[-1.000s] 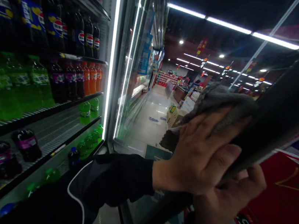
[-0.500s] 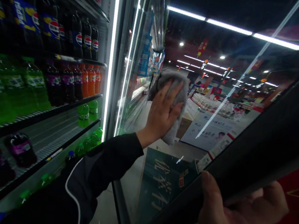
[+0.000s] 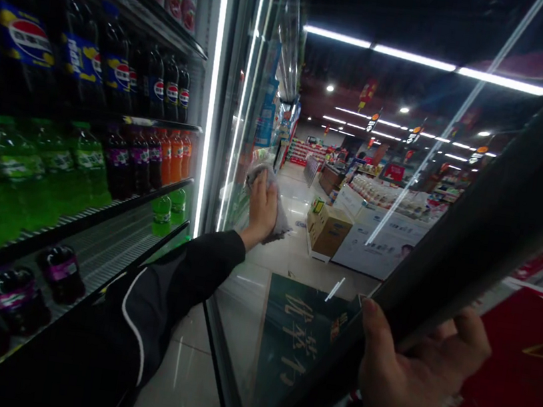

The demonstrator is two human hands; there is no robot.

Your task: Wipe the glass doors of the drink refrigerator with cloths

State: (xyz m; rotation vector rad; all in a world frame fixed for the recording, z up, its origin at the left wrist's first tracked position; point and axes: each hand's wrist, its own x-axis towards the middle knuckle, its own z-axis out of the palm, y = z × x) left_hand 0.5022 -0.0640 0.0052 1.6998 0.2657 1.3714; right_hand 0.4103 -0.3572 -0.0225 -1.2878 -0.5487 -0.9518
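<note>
My left hand [image 3: 262,210] is pressing a grey cloth [image 3: 276,221] against the inside of the glass door [image 3: 321,210], near its hinge side. The fingers are bent over the cloth, and part of it hangs below them. At the lower right, my right hand [image 3: 408,378] grips the dark door frame [image 3: 451,256], with the thumb on the near side and the other fingers around the outer edge. The door stands swung out from the lit drinks cooler.
Cooler shelves [image 3: 138,249] at left hold cola bottles [image 3: 26,38], green soda bottles [image 3: 10,153] and dark purple ones. Through the glass appear a cardboard box [image 3: 331,232], a white display stand [image 3: 367,244] and a green floor mat [image 3: 284,326]. A red panel [image 3: 527,361] stands at right.
My left hand has moved the cloth left and down across the glass, toward the hinge side. My right hand still holds the frame. The camera view has shifted slightly.
</note>
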